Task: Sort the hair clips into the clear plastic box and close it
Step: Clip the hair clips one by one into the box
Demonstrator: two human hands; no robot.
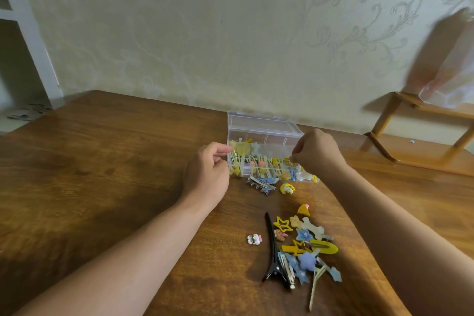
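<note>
Box (264, 133) sits between left hand (206, 172) and right hand (316, 152), both touching.

Bare table (102, 161) lay open left of the left hand (205, 174); the clear box (264, 136) blocked ahead, loose clips (302, 246) cluttered below the right hand (318, 151).

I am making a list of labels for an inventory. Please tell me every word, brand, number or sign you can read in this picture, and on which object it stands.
None: no readable text appears anywhere.
Clear plastic box: no label or print visible.
Hair clips on the table: only shapes such as stars, no letters.
Wallpaper: only a floral pattern.
</note>
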